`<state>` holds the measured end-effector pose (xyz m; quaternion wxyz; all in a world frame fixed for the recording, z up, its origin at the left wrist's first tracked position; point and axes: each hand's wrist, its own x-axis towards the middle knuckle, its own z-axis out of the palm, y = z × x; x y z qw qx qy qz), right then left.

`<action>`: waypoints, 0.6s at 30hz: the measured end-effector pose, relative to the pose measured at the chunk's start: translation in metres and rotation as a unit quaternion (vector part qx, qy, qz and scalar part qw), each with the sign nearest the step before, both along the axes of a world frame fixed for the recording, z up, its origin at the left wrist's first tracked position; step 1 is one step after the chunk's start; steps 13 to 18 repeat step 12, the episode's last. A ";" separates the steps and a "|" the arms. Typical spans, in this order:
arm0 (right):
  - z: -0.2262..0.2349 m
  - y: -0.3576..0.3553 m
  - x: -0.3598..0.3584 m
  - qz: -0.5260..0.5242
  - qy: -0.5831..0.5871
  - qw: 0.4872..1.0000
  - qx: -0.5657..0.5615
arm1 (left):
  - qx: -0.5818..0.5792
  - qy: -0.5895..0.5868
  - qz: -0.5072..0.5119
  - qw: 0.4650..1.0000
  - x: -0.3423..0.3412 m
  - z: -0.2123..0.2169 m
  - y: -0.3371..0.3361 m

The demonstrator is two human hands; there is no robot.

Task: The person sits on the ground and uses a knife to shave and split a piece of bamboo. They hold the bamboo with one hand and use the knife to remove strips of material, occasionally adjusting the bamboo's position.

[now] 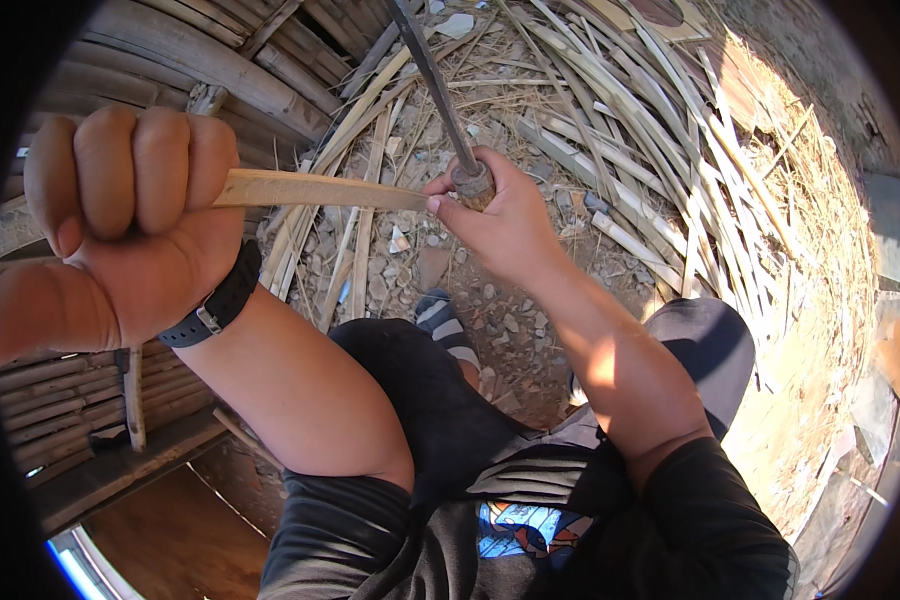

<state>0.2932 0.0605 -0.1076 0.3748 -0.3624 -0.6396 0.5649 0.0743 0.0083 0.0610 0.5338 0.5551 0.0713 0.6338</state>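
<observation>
Gripping one end of a bamboo strip (320,188), the left hand (135,205) is clenched in a fist. Right hand (500,215) holds a knife (440,90) by its handle, thumb touching the strip. Split bamboo strips (620,120) litter the ground (450,280) beyond.

Sunlit stony ground (490,330), bamboo wall (170,50)

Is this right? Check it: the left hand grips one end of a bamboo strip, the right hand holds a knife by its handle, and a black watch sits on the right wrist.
Wrong wrist. The head view shows the black watch on the left wrist. The rest stands: the left hand grips one end of the bamboo strip, and the right hand holds the knife by its handle.
</observation>
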 end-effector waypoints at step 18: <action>-0.009 0.018 0.004 0.063 0.071 0.982 -0.162 | 0.074 0.064 -0.066 0.993 -0.010 -0.003 0.007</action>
